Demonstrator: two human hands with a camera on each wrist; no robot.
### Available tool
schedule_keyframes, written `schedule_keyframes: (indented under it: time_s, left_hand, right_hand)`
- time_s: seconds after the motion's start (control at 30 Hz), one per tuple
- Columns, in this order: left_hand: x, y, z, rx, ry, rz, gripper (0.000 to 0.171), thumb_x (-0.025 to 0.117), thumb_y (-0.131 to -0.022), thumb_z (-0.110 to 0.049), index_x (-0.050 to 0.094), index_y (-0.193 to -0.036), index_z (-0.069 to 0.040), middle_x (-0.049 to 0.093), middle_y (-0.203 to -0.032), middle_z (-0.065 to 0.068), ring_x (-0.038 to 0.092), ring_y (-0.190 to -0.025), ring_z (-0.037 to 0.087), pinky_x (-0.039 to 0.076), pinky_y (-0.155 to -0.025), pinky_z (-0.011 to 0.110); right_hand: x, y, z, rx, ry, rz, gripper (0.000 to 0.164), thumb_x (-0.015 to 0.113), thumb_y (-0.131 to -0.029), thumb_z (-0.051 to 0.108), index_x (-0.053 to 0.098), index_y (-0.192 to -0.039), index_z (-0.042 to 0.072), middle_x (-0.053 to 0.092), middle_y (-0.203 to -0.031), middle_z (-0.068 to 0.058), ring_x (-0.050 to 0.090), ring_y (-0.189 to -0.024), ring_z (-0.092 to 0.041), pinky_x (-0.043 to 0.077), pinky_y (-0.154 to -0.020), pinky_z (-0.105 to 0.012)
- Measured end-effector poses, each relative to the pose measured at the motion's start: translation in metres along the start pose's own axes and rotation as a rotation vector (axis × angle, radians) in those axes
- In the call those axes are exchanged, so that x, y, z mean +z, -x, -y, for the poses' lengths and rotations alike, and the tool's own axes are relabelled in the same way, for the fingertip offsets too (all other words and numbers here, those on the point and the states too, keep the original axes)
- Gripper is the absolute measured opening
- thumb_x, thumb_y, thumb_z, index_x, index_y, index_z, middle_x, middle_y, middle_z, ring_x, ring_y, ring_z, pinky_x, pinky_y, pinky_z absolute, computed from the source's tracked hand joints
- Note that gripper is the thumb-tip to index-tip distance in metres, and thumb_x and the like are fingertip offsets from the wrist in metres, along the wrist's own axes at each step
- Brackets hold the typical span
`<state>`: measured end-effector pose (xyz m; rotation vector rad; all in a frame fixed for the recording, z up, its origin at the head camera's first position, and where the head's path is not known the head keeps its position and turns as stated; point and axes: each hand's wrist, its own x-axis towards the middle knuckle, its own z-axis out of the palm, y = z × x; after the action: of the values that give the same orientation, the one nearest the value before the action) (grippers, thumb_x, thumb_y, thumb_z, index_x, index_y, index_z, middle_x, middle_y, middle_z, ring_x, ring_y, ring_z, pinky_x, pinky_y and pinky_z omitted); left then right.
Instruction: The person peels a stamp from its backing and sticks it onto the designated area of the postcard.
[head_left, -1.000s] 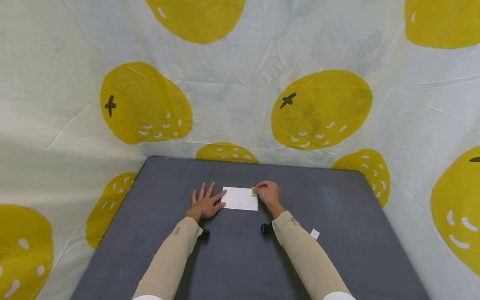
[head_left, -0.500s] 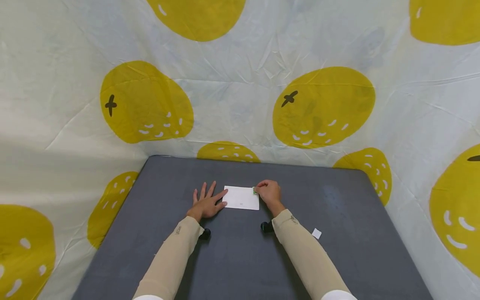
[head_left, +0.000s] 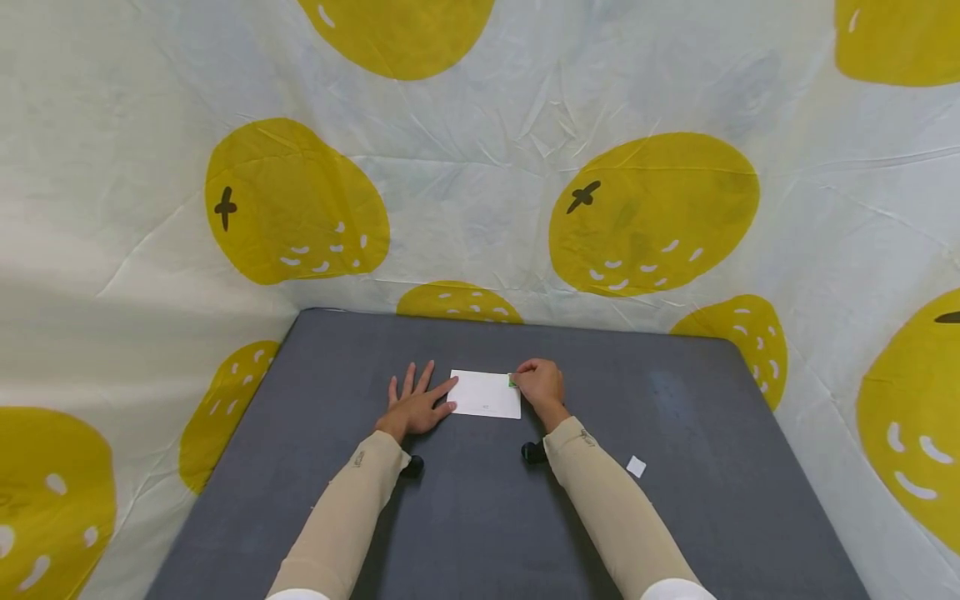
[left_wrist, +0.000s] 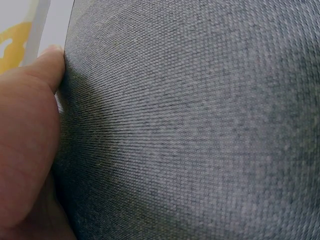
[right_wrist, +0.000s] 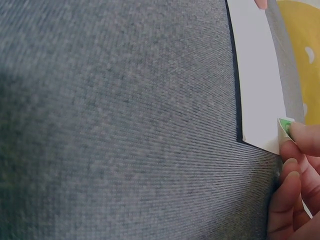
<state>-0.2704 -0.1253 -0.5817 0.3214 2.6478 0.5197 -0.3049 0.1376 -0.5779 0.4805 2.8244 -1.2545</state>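
Observation:
A white envelope (head_left: 483,395) lies flat on the dark grey table, with a small faint mark near its lower edge. My left hand (head_left: 415,409) rests on the table with fingers spread, the forefinger and thumb touching the envelope's left edge. At the upper right corner, my right hand (head_left: 542,386) pinches a small green stamp (right_wrist: 285,124) between thumb and forefinger. In the right wrist view the stamp is bent, its pale underside facing the camera, over the envelope's corner; part of it is hidden by the fingers. The left wrist view shows the left thumb (left_wrist: 49,67) at the envelope's edge.
A small white square (head_left: 636,466) lies on the table (head_left: 480,517) right of the right forearm. Dark wrist cameras sit under both sleeves. A white curtain (head_left: 465,200) printed with yellow fruit hangs behind the table and along its sides.
The head view has shifted slightly, so everything sits a little further right in it. Both hands keep their places at the envelope, and the right still pinches the stamp.

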Motion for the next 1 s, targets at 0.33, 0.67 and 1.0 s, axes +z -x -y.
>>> schedule_keyframes:
  time_s: [0.33, 0.67, 1.0]
  left_hand:
    - [-0.0012, 0.0001, -0.0024, -0.003, -0.009, 0.001, 0.061, 0.04, -0.107, -0.061, 0.023, -0.164, -0.047, -0.005, -0.179, 0.003, -0.017, -0.163, 0.039, -0.012, -0.125, 0.071]
    - [-0.0006, -0.0022, -0.0026, -0.008, -0.008, -0.001, 0.062, 0.04, -0.107, -0.061, 0.023, -0.164, -0.046, -0.005, -0.179, 0.003, -0.018, -0.163, 0.039, -0.012, -0.125, 0.071]
    - [-0.0031, 0.0, -0.0037, -0.006, 0.001, -0.003, 0.062, 0.041, -0.107, -0.06, 0.024, -0.165, -0.045, -0.004, -0.179, 0.004, -0.017, -0.163, 0.04, -0.012, -0.125, 0.071]
  right_hand:
    - [-0.0002, -0.0012, 0.0009, 0.03, 0.034, 0.023, 0.01, 0.08, -0.088, 0.024, 0.08, -0.084, 0.015, 0.078, -0.093, -0.006, 0.068, -0.081, -0.027, 0.05, -0.067, -0.038]
    - [0.0011, -0.0078, 0.0026, 0.082, 0.076, 0.057, 0.011, 0.082, -0.086, 0.026, 0.079, -0.088, 0.015, 0.077, -0.097, -0.006, 0.067, -0.082, -0.025, 0.046, -0.065, -0.033]
    - [-0.0002, -0.0066, 0.0031, 0.072, 0.091, 0.062, 0.011, 0.083, -0.086, 0.027, 0.079, -0.087, 0.017, 0.077, -0.094, -0.004, 0.067, -0.081, -0.024, 0.045, -0.064, -0.033]
